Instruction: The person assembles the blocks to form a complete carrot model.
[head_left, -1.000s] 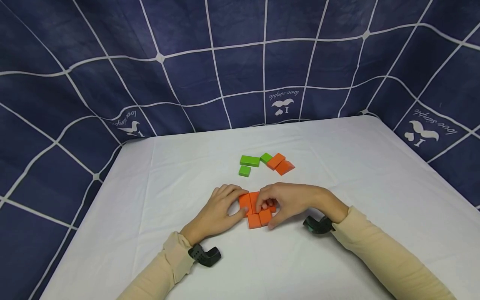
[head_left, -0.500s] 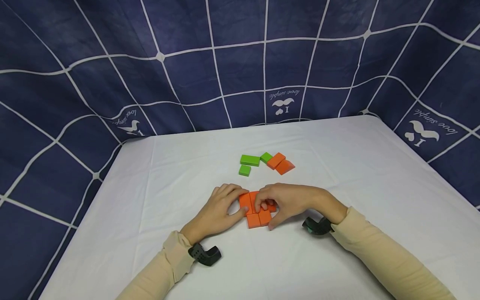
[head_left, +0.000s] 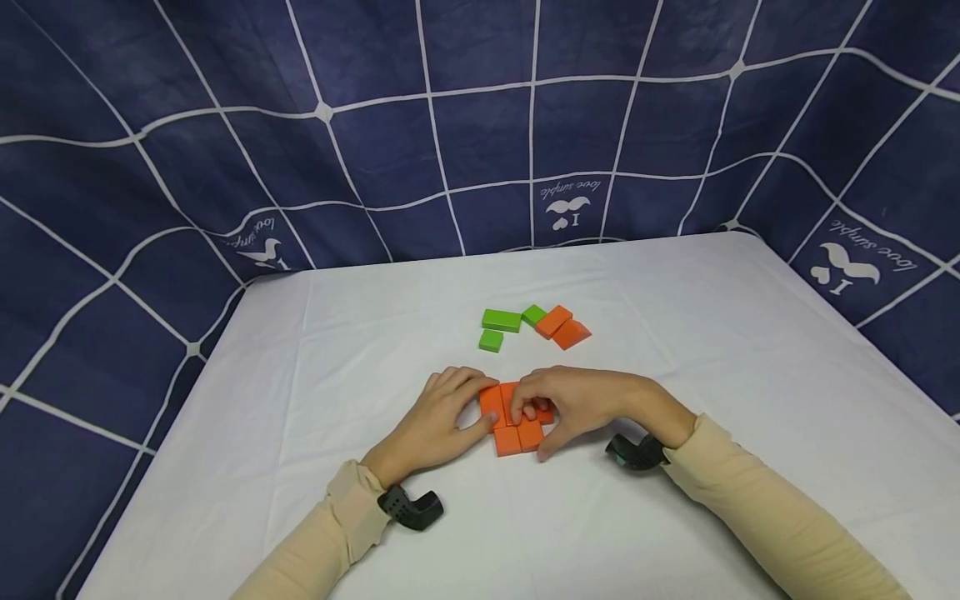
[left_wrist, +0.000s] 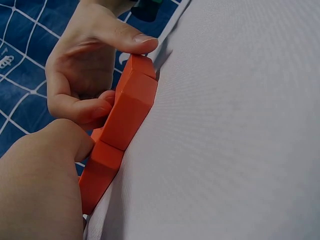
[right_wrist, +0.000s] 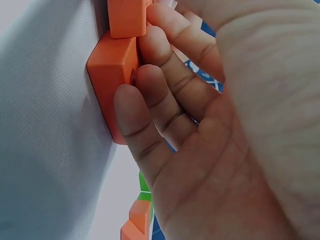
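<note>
Several orange blocks lie side by side on the white cloth between my hands. My left hand [head_left: 431, 425] holds the leftmost oblong block [head_left: 491, 403], index finger at its far end and thumb at its near end. At the right, my right hand [head_left: 581, 400] has its thumb against the side of a small near block [head_left: 530, 434] and its index finger bent down over the group. Beside that one sits another small block [head_left: 507, 442]. The right wrist view shows curled right fingers [right_wrist: 152, 82] against an orange block [right_wrist: 107, 75]. My right hand partly hides the group's right side.
Farther back lie a long green block [head_left: 501, 321], two smaller green blocks, an orange oblong block [head_left: 554, 322] and an orange triangular piece [head_left: 572, 334]. A dark blue curtain with white lines [head_left: 480, 125] hangs behind the white table [head_left: 375, 317].
The two small near blocks have shifted slightly left and now sit closer together and straighter against the rest. Both hands stay almost in place.
</note>
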